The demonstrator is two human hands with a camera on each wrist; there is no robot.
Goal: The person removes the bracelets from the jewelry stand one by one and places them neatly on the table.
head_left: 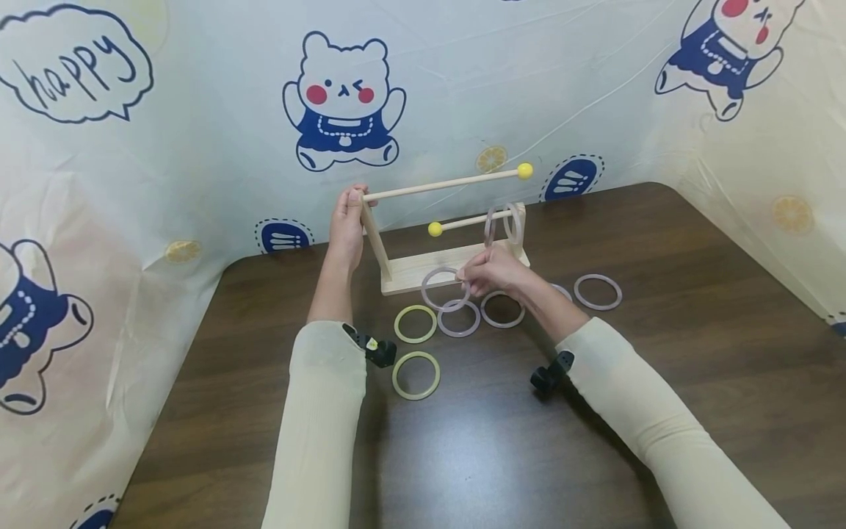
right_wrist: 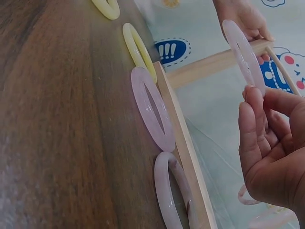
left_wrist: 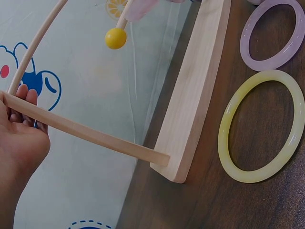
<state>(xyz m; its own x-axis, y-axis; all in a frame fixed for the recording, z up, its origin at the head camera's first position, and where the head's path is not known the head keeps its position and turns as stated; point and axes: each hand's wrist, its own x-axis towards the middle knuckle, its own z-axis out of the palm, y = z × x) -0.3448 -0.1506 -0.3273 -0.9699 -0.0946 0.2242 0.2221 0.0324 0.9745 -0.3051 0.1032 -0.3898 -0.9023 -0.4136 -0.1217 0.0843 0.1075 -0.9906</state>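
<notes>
A wooden stand [head_left: 423, 270] has two rods tipped with yellow balls, an upper one [head_left: 443, 185] and a shorter lower one [head_left: 469, 221]. My left hand [head_left: 346, 224] holds the top of its left upright, where the upper rod joins. Between thumb and fingers, my right hand [head_left: 496, 270] pinches a pale purple bangle [right_wrist: 257, 71], raised in front of the base and below the lower ball [head_left: 434, 229]. Two pale bangles [head_left: 490, 229] hang on the lower rod near the right upright.
On the brown table [head_left: 449, 455] lie two yellow bangles [head_left: 415, 342], one nearer me. Purple ones, including one below the held bangle [head_left: 458, 335], another [head_left: 502, 325] and one farther right [head_left: 598, 307], line the stand's front. My right forearm partly covers another [head_left: 563, 291]. A printed cloth [head_left: 218, 147] hangs behind.
</notes>
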